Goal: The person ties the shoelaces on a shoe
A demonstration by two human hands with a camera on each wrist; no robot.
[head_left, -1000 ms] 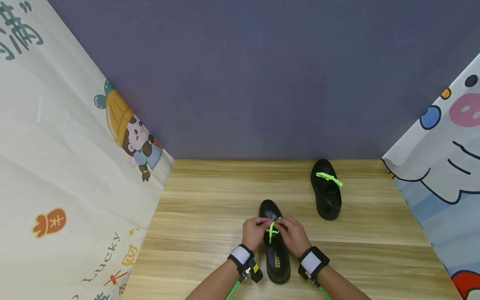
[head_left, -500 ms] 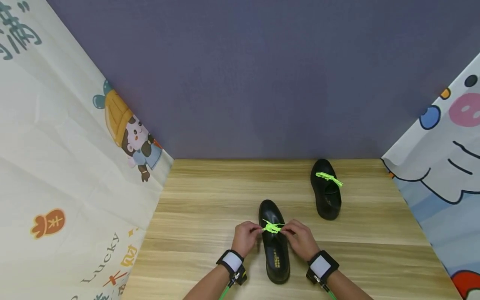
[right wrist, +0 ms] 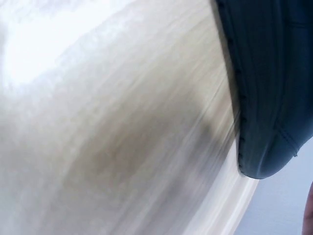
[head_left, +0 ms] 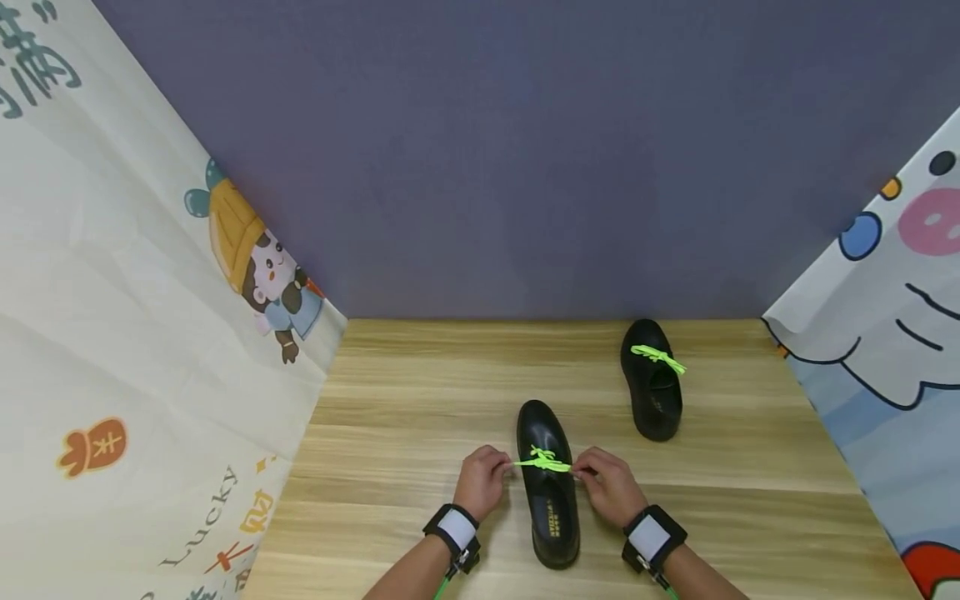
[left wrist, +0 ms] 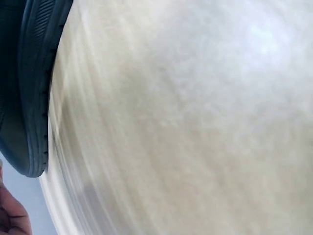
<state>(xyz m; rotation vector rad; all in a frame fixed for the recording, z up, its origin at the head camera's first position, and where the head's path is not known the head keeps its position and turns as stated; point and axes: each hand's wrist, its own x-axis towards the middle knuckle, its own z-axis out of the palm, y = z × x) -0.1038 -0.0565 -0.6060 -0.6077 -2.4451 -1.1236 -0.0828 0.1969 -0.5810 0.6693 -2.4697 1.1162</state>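
A black lace-up shoe (head_left: 553, 500) stands on the wooden surface between both hands, toe pointing away. Its bright green shoelace (head_left: 546, 461) is stretched sideways across the instep, with a small knotted bunch in the middle. On the shoe's left side, my left hand (head_left: 482, 482) pinches one part of the lace between thumb and fingers. My right hand (head_left: 611, 485) pinches the lace's other side, right at the shoe's edge. The left wrist view catches the shoe's side (left wrist: 34, 88) and a bit of the hand (left wrist: 12, 213). In the right wrist view the shoe (right wrist: 274, 88) fills the right edge.
A second black shoe (head_left: 654, 408) with a tied green lace (head_left: 657, 356) stands farther back on the right. A grey-purple panel (head_left: 555, 167) rises behind the wooden surface (head_left: 405, 392). Printed white cloths hang at the left (head_left: 150, 292) and right (head_left: 885, 333).
Both hands have moved apart from over the shoe to its two sides, drawing the green lace out sideways. The bunch at the middle has become smaller and flatter. The shoes stay put.
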